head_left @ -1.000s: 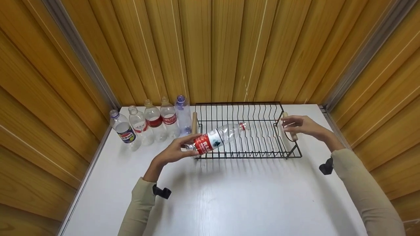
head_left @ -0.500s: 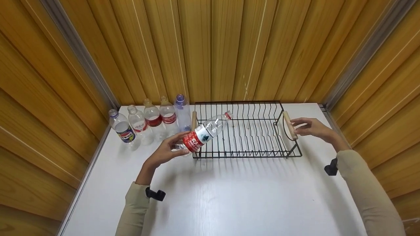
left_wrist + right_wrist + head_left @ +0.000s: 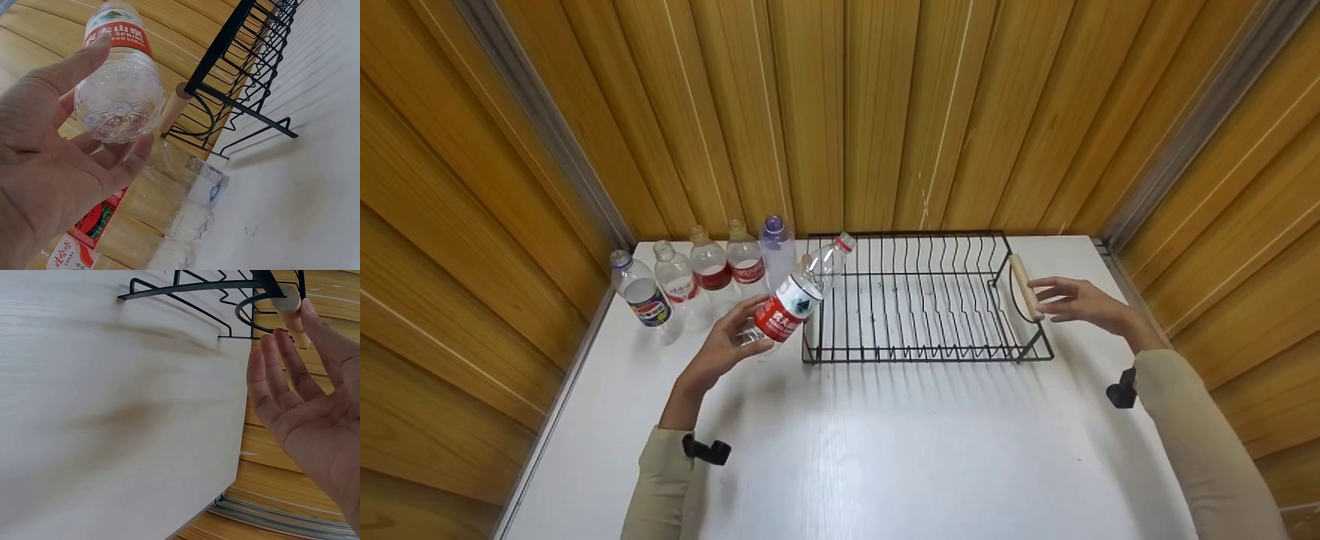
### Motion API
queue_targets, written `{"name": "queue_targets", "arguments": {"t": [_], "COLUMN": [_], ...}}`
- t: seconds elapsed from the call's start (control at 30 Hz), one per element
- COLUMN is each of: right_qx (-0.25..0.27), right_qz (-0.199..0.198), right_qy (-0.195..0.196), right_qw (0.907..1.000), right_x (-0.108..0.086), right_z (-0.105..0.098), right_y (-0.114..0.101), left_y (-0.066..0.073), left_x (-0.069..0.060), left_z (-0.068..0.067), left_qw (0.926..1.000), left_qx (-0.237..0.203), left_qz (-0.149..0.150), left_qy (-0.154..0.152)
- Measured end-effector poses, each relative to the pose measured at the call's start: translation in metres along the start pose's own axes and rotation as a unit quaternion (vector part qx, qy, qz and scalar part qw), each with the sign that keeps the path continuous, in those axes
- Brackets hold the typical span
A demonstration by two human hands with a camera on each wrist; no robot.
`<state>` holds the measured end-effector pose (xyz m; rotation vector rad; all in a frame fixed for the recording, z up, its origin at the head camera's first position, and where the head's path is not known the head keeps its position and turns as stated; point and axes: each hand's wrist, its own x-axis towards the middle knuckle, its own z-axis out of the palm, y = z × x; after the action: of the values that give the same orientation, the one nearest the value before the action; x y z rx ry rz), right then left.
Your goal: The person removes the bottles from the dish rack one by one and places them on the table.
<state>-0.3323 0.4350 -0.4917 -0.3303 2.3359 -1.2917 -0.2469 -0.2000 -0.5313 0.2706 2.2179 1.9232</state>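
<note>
My left hand [image 3: 720,343] grips a clear plastic water bottle [image 3: 786,306] near its base, thumb on one side and fingers on the other. The bottle has a red and white label and tilts, neck up and to the right, in front of the rack's left end. In the left wrist view the ribbed base of the bottle [image 3: 120,101] faces the camera. My right hand [image 3: 1084,306] is beside the right wooden handle [image 3: 1026,287] of a black wire dish rack [image 3: 915,352], fingers loosely bent. Whether the fingertips touch the handle I cannot tell.
Several uncapped plastic bottles stand in a row left of the rack, among them a blue-labelled one [image 3: 649,306] and a bluish one [image 3: 778,251]. The rack stands on a white table [image 3: 885,450] against a wood-panelled wall [image 3: 877,112].
My left hand has moved left with the water bottle, off the middle of the rack, and the bottle has tilted more upright. My right hand has shifted right, off the handle's inner side.
</note>
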Motion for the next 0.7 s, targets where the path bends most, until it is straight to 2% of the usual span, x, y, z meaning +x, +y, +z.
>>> {"name": "queue_targets", "arguments": {"t": [0.23,0.7], "right_qx": [0.01,0.021], "right_qz": [0.014,0.009], "right_qy": [-0.006,-0.013], "right_qw": [0.9998,0.9997], "right_x": [0.0,-0.006], "right_z": [0.0,0.004], "right_y": [0.005,0.004], "left_y": [-0.007,-0.015], "left_x": [-0.002,-0.007], "left_z": [-0.007,-0.015], "left_qw": [0.998,0.9909], "left_qx": [-0.045,-0.087], "left_qz": [-0.026,-0.051], "left_qy": [0.036,0.09]}}
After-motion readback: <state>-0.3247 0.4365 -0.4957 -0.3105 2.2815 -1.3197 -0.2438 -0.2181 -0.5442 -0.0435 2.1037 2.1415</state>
